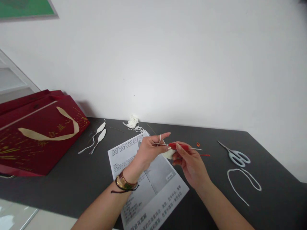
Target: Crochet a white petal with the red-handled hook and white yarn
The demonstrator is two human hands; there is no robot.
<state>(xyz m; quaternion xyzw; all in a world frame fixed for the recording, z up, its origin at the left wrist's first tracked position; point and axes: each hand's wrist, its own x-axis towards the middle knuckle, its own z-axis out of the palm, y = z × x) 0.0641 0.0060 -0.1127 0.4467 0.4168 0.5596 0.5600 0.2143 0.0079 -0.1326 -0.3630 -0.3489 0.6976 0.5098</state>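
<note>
My right hand (192,164) grips a crochet hook (178,146) by its red handle, thumb on top. Thin metal shafts stick out at both ends of the handle. My left hand (150,147) pinches a small white crochet piece (169,154) between thumb and fingers, just below the handle. Its index finger is stretched out, with white yarn (160,138) looped round it. The hook's left shaft crosses close to that yarn; the stitch at its tip is too small to make out. Part of the crochet piece is hidden behind my fingers.
A printed pattern sheet (163,191) lies under my hands. Behind it is a heap of white yarn (132,122). Two white crocheted petals (101,135) and a red gift bag (48,137) are left. Scissors (236,156), cut yarn (229,179) and an orange stitch marker (198,144) are right.
</note>
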